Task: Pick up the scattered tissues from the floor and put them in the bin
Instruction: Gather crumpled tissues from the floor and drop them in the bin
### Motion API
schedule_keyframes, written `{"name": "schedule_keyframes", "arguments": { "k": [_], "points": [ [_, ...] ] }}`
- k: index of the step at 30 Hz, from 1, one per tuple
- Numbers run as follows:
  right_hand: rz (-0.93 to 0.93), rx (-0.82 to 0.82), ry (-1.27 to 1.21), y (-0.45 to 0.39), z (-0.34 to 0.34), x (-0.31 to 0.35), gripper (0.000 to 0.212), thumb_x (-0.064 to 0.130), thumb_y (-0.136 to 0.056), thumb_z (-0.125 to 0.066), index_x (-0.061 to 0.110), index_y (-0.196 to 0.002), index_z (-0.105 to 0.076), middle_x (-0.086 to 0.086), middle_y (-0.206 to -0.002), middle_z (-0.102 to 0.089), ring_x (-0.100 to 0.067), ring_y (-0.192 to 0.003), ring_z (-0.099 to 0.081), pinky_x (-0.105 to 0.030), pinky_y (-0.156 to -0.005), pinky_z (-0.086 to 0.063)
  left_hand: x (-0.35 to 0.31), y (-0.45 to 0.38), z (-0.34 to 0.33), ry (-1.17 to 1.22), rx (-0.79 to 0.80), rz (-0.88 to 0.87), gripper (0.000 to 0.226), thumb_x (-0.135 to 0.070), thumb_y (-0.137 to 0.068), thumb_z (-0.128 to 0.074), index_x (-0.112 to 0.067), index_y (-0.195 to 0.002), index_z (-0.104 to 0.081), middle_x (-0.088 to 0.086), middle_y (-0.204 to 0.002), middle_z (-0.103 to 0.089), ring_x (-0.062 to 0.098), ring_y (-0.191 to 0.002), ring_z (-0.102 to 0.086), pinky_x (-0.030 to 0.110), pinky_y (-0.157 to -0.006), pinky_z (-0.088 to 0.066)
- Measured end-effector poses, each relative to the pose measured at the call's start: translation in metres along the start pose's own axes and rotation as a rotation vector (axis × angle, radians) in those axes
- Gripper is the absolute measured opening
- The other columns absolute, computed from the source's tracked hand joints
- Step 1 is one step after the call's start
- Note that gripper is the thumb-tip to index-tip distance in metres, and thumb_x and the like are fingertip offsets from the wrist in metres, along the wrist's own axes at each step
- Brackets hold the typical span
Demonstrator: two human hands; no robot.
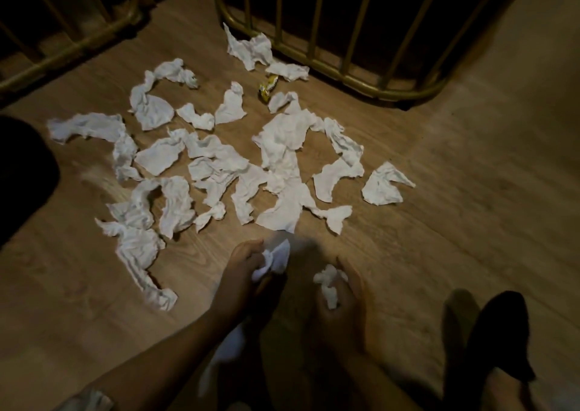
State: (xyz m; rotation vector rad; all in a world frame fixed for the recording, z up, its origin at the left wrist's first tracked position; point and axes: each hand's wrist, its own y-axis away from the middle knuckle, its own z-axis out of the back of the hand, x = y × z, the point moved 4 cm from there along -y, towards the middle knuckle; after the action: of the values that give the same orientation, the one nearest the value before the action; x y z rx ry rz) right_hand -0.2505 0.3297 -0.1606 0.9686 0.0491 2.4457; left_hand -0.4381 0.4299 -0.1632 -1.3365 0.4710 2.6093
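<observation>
1. A dim view looks down at a wooden floor (439, 222) from a camera on a person's head, with both bare forearms reaching in from the bottom edge.
2. The left hand (248, 272) has its grip clamped on a crumpled white tissue (276, 260), fingers curled round it just above the floor.
3. The right hand (342, 297) likewise has its grip clamped on a smaller wad of tissue (329, 285), bunched small, probably so that the fist can take in more.
4. Many more scattered tissues (219, 165) lie torn and crumpled over the floor ahead of the hands, some overlapping, spreading away to the left and right.
5. A small yellow wrapper (266, 88) lies among the farthest tissues.
6. Gold-coloured metal railings (314, 33) stand at the top of the view, and one tissue touches the foot of the railing.
7. A dark shape at the left edge may be the bin, but it is too dark to tell.
8. A foot in a dark sock (496, 332) rests at the lower right.
9. Judging from the heap left, the clearing has barely begun.
</observation>
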Motion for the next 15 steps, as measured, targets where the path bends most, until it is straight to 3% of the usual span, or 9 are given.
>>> {"name": "schedule_keyframes", "arguments": {
  "k": [2,4,5,8,11,13,15],
  "points": [
    [-0.034,-0.087,-0.132,-0.018,0.013,0.015,0.053,0.046,-0.085,-0.050,0.011,-0.125,-0.059,-0.006,-0.129,-0.058,-0.017,-0.120,-0.055,-0.028,-0.101,-0.045,-0.012,-0.003,0.013,-0.072,-0.055,-0.097,0.015,-0.036,-0.089,-0.059,-0.021,-0.089,-0.060,-0.013,-0.092,-0.053,-0.001,-0.090,-0.051,0.005,-0.074,-0.034],
    [0.049,-0.235,-0.197,-0.039,0.033,0.037,0.041,0.031,-0.088,-0.054,0.009,-0.122,-0.058,-0.006,-0.128,-0.058,-0.012,-0.118,-0.053,-0.015,-0.096,-0.043,-0.026,-0.013,0.026,-0.060,-0.166,-0.224,0.011,-0.027,-0.091,-0.059,-0.020,-0.084,-0.055,-0.010,-0.086,-0.047,-0.003,-0.082,-0.045,0.007,-0.071,-0.034],
    [0.062,-0.272,-0.230,-0.051,0.041,0.044,0.034,0.021,-0.089,-0.056,0.013,-0.122,-0.056,-0.002,-0.127,-0.057,-0.010,-0.118,-0.051,-0.017,-0.097,-0.043,-0.034,-0.020,0.028,-0.069,-0.203,-0.231,0.005,-0.019,-0.091,-0.059,-0.015,-0.089,-0.056,-0.005,-0.088,-0.049,-0.003,-0.082,-0.042,0.006,-0.075,-0.034],
    [0.023,-0.241,-0.277,-0.092,0.051,0.060,0.045,0.004,-0.089,-0.056,0.022,-0.130,-0.050,0.005,-0.129,-0.051,-0.007,-0.119,-0.044,-0.031,-0.103,-0.040,-0.053,-0.048,0.024,-0.100,-0.172,-0.225,0.036,-0.006,-0.085,-0.057,-0.013,-0.121,-0.057,0.009,-0.120,-0.052,0.004,-0.111,-0.042,0.010,-0.099,-0.032],
    [0.127,-0.132,-0.115,-0.122,0.042,0.067,0.055,0.003,-0.087,-0.055,0.024,-0.137,-0.047,0.001,-0.147,-0.042,-0.013,-0.136,-0.033,-0.033,-0.116,-0.025,-0.071,-0.078,0.008,-0.199,-0.003,-0.271,0.050,-0.020,-0.085,-0.057,-0.017,-0.135,-0.052,0.012,-0.152,-0.032,0.023,-0.141,-0.026,0.039,-0.117,-0.026],
    [0.142,0.026,-0.038,-0.124,0.028,0.062,0.055,0.010,-0.087,-0.056,0.029,-0.138,-0.047,0.004,-0.151,-0.038,-0.016,-0.142,-0.027,-0.040,-0.119,-0.019,-0.072,-0.090,-0.009,-0.376,0.108,-0.302,0.066,-0.019,-0.085,-0.064,-0.020,-0.146,-0.039,0.008,-0.162,-0.014,0.025,-0.150,-0.005,0.044,-0.121,-0.009],
    [0.247,0.084,0.056,-0.110,0.017,0.056,0.047,0.026,-0.089,-0.055,0.031,-0.135,-0.049,0.005,-0.145,-0.045,-0.018,-0.137,-0.035,-0.043,-0.115,-0.029,-0.066,-0.089,-0.021,-0.462,0.164,-0.267,0.073,-0.031,-0.090,-0.060,-0.021,-0.152,-0.023,0.003,-0.163,-0.013,0.021,-0.151,0.001,0.043,-0.120,-0.001]
  ]
}}
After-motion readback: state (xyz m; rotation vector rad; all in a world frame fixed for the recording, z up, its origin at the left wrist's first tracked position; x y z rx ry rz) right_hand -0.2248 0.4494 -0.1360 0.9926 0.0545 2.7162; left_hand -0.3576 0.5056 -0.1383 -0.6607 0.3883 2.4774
